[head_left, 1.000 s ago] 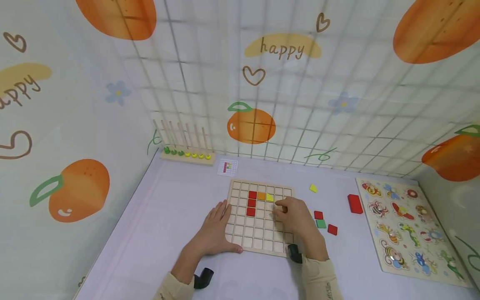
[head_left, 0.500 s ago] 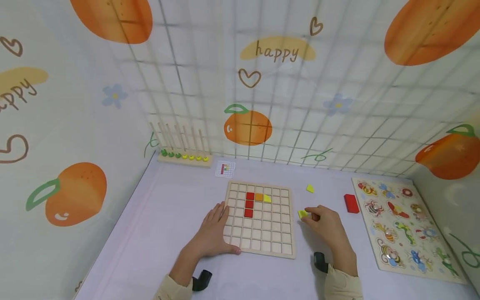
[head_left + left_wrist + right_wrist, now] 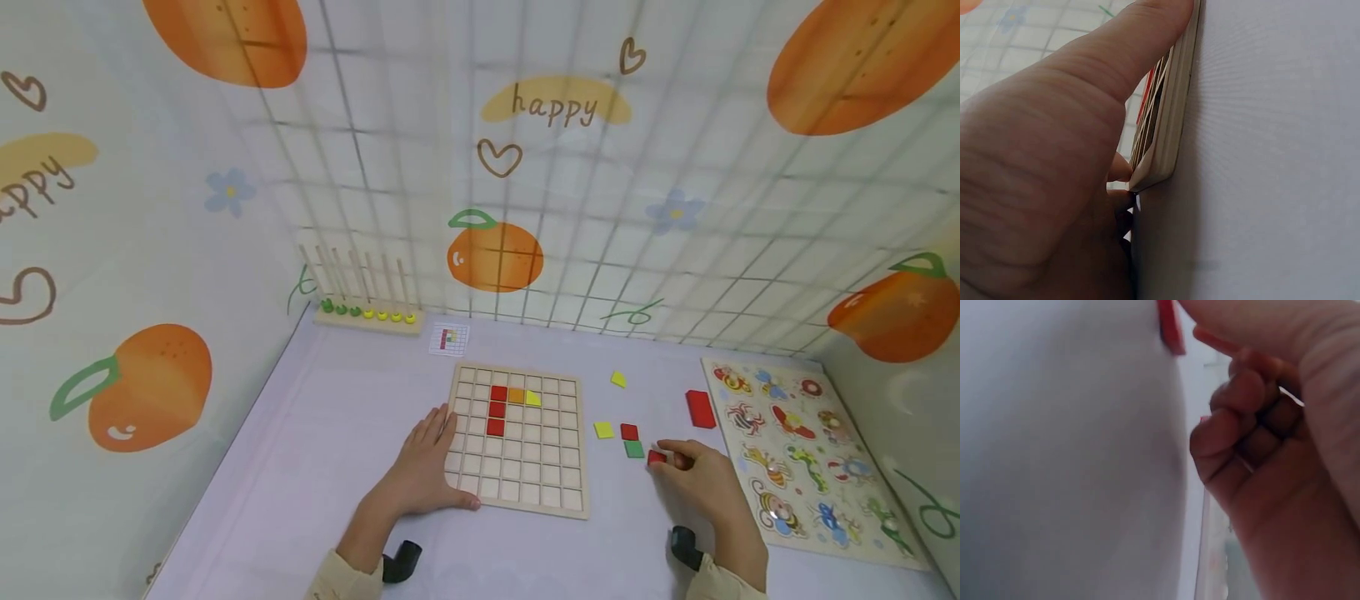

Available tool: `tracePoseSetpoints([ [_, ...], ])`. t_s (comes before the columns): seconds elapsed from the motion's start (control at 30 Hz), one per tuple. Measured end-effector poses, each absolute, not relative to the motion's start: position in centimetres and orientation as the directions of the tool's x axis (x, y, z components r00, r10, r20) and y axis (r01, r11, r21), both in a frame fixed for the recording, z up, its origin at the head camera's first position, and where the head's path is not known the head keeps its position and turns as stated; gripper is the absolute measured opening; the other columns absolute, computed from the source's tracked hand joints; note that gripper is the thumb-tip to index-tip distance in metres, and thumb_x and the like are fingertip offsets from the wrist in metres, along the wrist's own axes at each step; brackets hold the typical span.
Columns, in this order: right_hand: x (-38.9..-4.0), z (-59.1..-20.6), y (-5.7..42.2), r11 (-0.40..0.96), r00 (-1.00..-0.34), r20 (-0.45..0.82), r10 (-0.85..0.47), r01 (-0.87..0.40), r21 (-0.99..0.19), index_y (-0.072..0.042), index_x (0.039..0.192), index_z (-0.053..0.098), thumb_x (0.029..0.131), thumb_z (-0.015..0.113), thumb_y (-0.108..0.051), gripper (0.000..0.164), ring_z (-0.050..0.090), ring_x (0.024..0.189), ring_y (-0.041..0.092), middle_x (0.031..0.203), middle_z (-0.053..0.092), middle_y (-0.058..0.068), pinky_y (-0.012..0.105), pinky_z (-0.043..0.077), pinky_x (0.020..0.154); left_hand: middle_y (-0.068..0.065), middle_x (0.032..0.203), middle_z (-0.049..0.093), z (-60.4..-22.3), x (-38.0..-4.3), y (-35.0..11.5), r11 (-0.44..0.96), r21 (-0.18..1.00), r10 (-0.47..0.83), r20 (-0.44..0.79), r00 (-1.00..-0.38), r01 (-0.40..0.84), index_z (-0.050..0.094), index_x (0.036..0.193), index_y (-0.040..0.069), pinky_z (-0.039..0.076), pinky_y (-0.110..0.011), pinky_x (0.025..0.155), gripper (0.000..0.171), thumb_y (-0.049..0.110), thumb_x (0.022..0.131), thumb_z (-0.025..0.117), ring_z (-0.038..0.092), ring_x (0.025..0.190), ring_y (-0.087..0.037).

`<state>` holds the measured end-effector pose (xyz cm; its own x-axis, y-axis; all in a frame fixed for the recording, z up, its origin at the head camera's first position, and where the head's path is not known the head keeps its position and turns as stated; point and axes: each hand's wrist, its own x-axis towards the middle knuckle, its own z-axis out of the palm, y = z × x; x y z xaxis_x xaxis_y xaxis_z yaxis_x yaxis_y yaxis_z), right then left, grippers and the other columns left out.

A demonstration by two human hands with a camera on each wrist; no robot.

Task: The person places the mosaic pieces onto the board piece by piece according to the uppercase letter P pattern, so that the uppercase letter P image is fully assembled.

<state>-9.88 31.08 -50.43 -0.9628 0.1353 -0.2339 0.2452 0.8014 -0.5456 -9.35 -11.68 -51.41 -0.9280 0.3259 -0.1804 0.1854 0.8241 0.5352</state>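
Observation:
A wooden grid board (image 3: 525, 471) lies on the table in the head view. In its cells sit a column of red square tiles (image 3: 497, 409), an orange tile (image 3: 516, 396) and a yellow tile with a slanted side (image 3: 532, 398). My left hand (image 3: 422, 475) rests along the board's left side, fingers extended and thumb at the near edge (image 3: 1179, 106). Right of the board, my right hand (image 3: 701, 475) pinches a loose red square tile (image 3: 656, 458) between thumb and index finger. The right wrist view shows this red tile (image 3: 1171, 328) beside the thumb, the other fingers curled.
Beside the board lie a yellow square tile (image 3: 603, 430), a red tile (image 3: 629, 432), a green tile (image 3: 634, 449) and a yellow piece (image 3: 618, 379). Farther right are a red block (image 3: 701, 409) and an insect puzzle board (image 3: 810, 467). A pattern card (image 3: 449, 339) and a bead-peg stand (image 3: 367, 321) stand behind.
My right hand has moved right from the board, setting a yellow square tile down beside it, then on to the loose red tile. The left hand has stayed at the board's edge.

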Motion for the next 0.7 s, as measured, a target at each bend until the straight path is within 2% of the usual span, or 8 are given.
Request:
tracePoseSetpoints([
  [0.2, -9.95, -50.78, 31.57, 0.772, -0.938, -0.306, 0.165, 0.316, -0.552, -0.008, 0.128, 0.071, 0.086, 0.083, -0.031, 0.049, 0.050, 0.102, 0.027, 0.092, 0.057, 0.007, 0.036, 0.038, 0.075, -0.016, 0.173, 0.008, -51.37, -9.33, -11.74, 0.820, 0.543, 0.327, -0.181, -0.928, 0.183, 0.017, 0.163, 0.002, 0.014, -0.056, 0.129, 0.138, 0.065, 0.063, 0.088, 0.005, 0.160, -0.035],
  [0.4, -10.15, -50.86, 31.59, 0.769, -0.932, -0.322, 0.164, 0.326, -0.550, -0.007, 0.125, 0.071, 0.086, 0.082, -0.029, 0.046, 0.052, 0.097, 0.025, 0.087, 0.058, 0.005, 0.034, 0.037, 0.071, -0.015, 0.173, 0.008, -51.48, -9.43, -11.74, 0.818, 0.546, 0.321, -0.174, -0.931, 0.180, 0.017, 0.163, 0.003, 0.013, -0.055, 0.129, 0.138, 0.066, 0.063, 0.088, 0.004, 0.161, -0.034],
  [0.7, -10.31, -50.64, 31.37, 0.797, -0.933, -0.324, 0.156, 0.313, -0.517, -0.003, 0.121, 0.071, 0.086, 0.081, -0.030, 0.046, 0.054, 0.094, 0.025, 0.091, 0.064, 0.007, 0.029, 0.043, 0.071, -0.014, 0.173, 0.007, -51.91, -9.52, -11.85, 0.818, 0.547, 0.322, -0.180, -0.930, 0.177, 0.016, 0.163, 0.004, 0.014, -0.055, 0.129, 0.139, 0.069, 0.063, 0.087, 0.003, 0.161, -0.033],
])
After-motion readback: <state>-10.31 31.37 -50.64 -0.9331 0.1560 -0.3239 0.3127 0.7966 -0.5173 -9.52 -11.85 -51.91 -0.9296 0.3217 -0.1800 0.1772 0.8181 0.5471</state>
